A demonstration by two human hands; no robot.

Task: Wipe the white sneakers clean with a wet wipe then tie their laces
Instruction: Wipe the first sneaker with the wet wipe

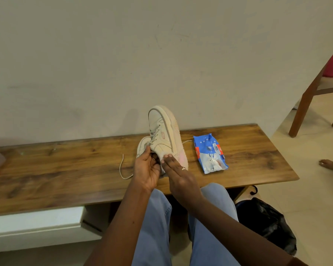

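A white sneaker (162, 131) stands tilted on its heel on the wooden desk (65, 169), toe up toward the wall. The left hand (146, 169) has its grip curled round the shoe's opening. The right hand (178, 173) keeps a wide, flat grip, with straight fingers pressing what looks like a wipe (163, 155) against the heel side. A second sneaker (142, 144) lies just behind, its lace (122, 167) trailing over the desk. A pack of wipes (210, 153) lies near on the right.

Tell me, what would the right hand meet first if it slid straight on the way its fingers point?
The right hand points up-left, its fingertips touching the sneaker, so the sneaker comes first; just beyond, probably the left hand gripping it, though depth is unclear.
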